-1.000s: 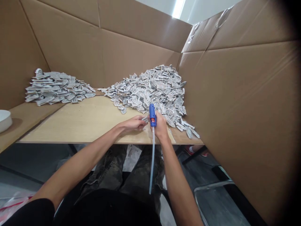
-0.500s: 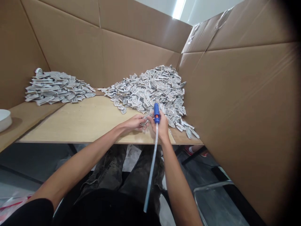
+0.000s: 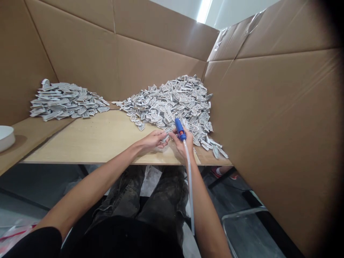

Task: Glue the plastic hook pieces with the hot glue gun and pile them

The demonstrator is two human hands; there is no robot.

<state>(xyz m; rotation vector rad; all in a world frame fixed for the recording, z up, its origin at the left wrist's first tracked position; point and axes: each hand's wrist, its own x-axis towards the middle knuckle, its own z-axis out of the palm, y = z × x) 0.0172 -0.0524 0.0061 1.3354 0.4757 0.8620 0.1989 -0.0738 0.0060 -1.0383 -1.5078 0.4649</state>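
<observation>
My left hand (image 3: 156, 139) pinches a small grey-white flat piece (image 3: 166, 137) between thumb and fingers, just above the table's front part. My right hand (image 3: 185, 143) is wrapped round a blue tool (image 3: 179, 127) with an orange part, which looks like a glue gun. A long translucent stick (image 3: 190, 175) comes out of its rear and hangs bent down along my right forearm. The tool's front end points away from me, tilted a little left. My right thumb is close to the piece; whether it touches is unclear. Behind both hands rises a large pile of slotted grey-white pieces (image 3: 172, 102).
A second, more stacked pile of pieces (image 3: 64, 100) lies at the back left. At the left edge stands a white bowl (image 3: 6, 138). Cardboard walls (image 3: 161, 53) enclose the wooden table (image 3: 88, 139) at the back and sides. A stool (image 3: 247, 229) is below right.
The blue tool has tilted left at its front, and its rear has shifted right. The translucent stick has swung right, onto my right forearm. My left hand still holds the piece.
</observation>
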